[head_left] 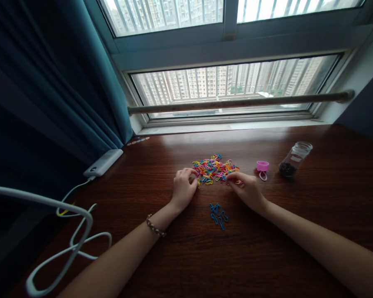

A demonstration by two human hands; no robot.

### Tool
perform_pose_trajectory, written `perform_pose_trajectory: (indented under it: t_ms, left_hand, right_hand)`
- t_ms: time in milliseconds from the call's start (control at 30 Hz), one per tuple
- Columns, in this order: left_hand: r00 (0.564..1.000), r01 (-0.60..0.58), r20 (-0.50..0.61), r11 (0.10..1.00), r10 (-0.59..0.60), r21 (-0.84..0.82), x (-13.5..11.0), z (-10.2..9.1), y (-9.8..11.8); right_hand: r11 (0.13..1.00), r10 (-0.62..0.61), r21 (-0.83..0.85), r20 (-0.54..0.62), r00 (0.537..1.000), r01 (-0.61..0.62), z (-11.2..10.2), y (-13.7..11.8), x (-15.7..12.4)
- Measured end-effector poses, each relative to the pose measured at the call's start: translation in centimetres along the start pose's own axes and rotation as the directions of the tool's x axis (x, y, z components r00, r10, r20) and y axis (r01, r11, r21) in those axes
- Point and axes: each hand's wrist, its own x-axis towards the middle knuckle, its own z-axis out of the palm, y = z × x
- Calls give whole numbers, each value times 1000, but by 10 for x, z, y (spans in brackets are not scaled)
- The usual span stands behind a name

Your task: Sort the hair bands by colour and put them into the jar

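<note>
A heap of small, thin, looped clips [215,169] in pink, yellow, red and blue lies on the dark wooden table. My left hand [184,187] rests at the heap's left edge, fingers curled together; whatever is between its fingertips is hidden. At the right edge of the heap, the thumb and forefinger of my right hand [248,189] are pinched on what looks like a blue clip [226,178]. Nearer to me, between my forearms, a small separate group of blue clips [218,215] lies on the wood.
Right of the heap are a pink cap with a loop [262,166] and a tilted clear jar [295,159] with dark contents. A white power bank [103,162] with a looping white cable [88,223] sits left, beside the blue curtain [108,107]. A window and rail stand behind.
</note>
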Motion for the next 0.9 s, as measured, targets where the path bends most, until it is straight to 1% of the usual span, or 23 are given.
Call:
perform_pose_trajectory:
  t_ms: [100, 167, 200, 233, 300, 333, 367, 400, 433, 533, 600, 633, 667, 700, 767, 800, 833, 900]
  left_hand:
    - [995, -99, 27, 995, 99, 19, -2, -1, 5]
    - [988, -146, 62, 989, 143, 36, -3, -1, 6]
    - [985, -155, 77, 987, 151, 41, -3, 0, 7]
    - [984, -155, 91, 987, 151, 40, -3, 0, 6]
    - [985, -137, 108, 990, 134, 23, -3, 2, 4]
    - [986, -124, 111, 992, 122, 11, -2, 3, 3]
    - [988, -113, 110, 994, 112, -2, -1, 3, 2]
    - [989, -104, 104, 994, 105, -14, -1, 4, 1]
    - [990, -98, 97, 995, 100, -22, -1, 4, 1]
    - [991, -90, 95, 995, 93, -36, 0, 3, 2]
    - [988, -97, 114, 994, 101, -45, -1, 3, 3]
    - [986, -104, 123, 993, 110, -49, -1, 3, 3]
    - [984, -113, 130, 992, 119, -51, 0, 3, 3]
    - [983, -120, 133, 991, 126, -52, 0, 3, 2]
    - [982, -128, 131, 990, 134, -52, 0, 3, 1]
    - [983, -129, 126, 990, 135, -53, 0, 4, 1]
    - [984, -129, 119, 990, 135, -56, 0, 4, 0]
    - [987, -130, 91, 989, 135, -67, 0, 4, 0]
  right_hand:
    - [999, -44, 6, 33, 999, 44, 1, -8, -3]
    - [987, -158, 7, 125, 979, 159, 1, -16, -6]
    - [969, -243, 9, 198, 949, 246, 0, -20, -8]
    - [939, -333, 13, 280, 900, 343, 0, -24, -9]
    - [860, -468, 18, 430, 772, 510, -1, -30, -12]
    - [825, -502, 13, 476, 722, 566, -1, -32, -13]
    - [800, -519, 5, 506, 689, 600, -1, -33, -13]
    - [786, -527, -2, 520, 672, 618, -1, -34, -14]
    - [780, -532, -5, 522, 667, 626, -2, -34, -14]
    - [786, -545, 23, 498, 675, 618, -2, -33, -14]
    - [810, -529, 33, 472, 705, 586, -2, -31, -13]
    - [830, -505, 20, 453, 735, 558, -2, -30, -12]
    - [855, -468, -6, 423, 776, 519, -1, -28, -12]
    - [884, -417, -45, 377, 827, 466, -1, -26, -10]
    - [938, -280, -140, 237, 930, 318, -1, -19, -8]
    - [955, -206, -182, 154, 966, 232, -1, -16, -6]
    - [965, -135, -216, 77, 988, 149, -1, -12, -5]
    - [965, -28, -260, -20, 999, 22, -1, -4, -2]
